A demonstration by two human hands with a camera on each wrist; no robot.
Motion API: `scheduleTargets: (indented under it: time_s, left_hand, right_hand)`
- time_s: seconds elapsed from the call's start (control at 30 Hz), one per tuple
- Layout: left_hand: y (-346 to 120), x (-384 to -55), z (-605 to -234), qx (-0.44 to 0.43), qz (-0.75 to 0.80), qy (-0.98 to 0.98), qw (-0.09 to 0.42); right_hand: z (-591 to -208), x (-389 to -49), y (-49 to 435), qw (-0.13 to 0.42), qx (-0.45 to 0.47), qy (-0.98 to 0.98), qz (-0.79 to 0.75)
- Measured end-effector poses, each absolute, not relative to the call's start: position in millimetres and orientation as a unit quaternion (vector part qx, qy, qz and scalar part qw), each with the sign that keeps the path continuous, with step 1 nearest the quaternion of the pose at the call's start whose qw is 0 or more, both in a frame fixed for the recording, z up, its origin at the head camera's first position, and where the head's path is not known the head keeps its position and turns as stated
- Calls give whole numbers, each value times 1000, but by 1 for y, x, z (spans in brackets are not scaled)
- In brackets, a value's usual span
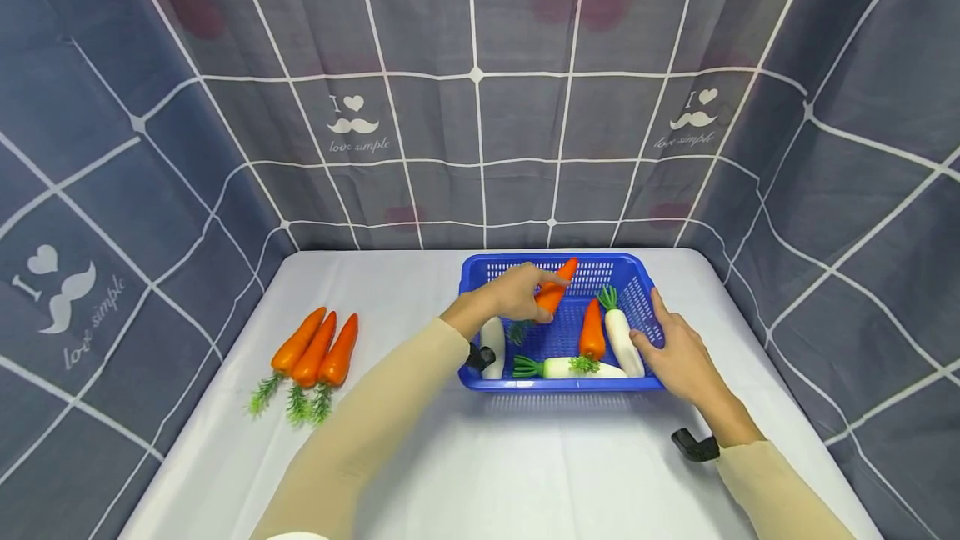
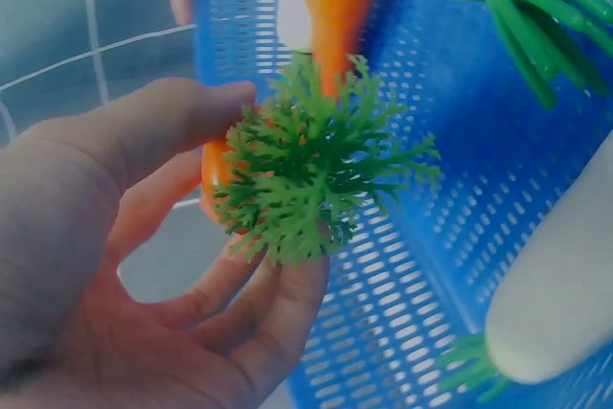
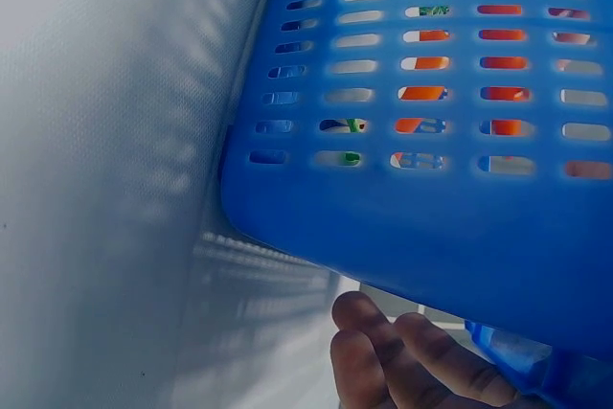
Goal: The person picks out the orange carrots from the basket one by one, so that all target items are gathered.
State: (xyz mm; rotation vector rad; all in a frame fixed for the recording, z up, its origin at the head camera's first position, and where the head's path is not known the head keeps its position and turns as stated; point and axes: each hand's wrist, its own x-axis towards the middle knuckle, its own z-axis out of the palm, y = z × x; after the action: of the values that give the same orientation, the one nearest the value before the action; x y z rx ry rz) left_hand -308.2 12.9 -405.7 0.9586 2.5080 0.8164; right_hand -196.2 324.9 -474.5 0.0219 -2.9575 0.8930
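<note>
Your left hand (image 1: 517, 294) pinches a carrot (image 1: 552, 297) at the blue basket (image 1: 555, 386), just off centre toward 12 o'clock; tip toward 1, leafy end toward 7. Your right hand (image 1: 681, 354) sits at the 3 o'clock rim, thumb over the edge, fingers outside; can't tell if it's gripping. Inside: second carrot (image 1: 592, 330), white radish (image 1: 621, 336) toward 3, other radishes (image 1: 492, 340) at 9 and 5. Three loose carrots (image 1: 312, 354) on the table (image 1: 585, 473), 9 o'clock of basket, well apart.
</note>
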Motion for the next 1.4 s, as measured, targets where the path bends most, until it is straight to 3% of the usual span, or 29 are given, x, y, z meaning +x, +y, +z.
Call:
scheduleTargets:
  time_s: [0.6,1.4]
  left_hand:
    - [-61,-270,-384,283,317,902,74]
    - [-175,-225,-421,192,339,921,28]
  right_hand:
    - [-476,-196,324,27,11,-957,287]
    - [-474,-192,325,22,6,-958,287]
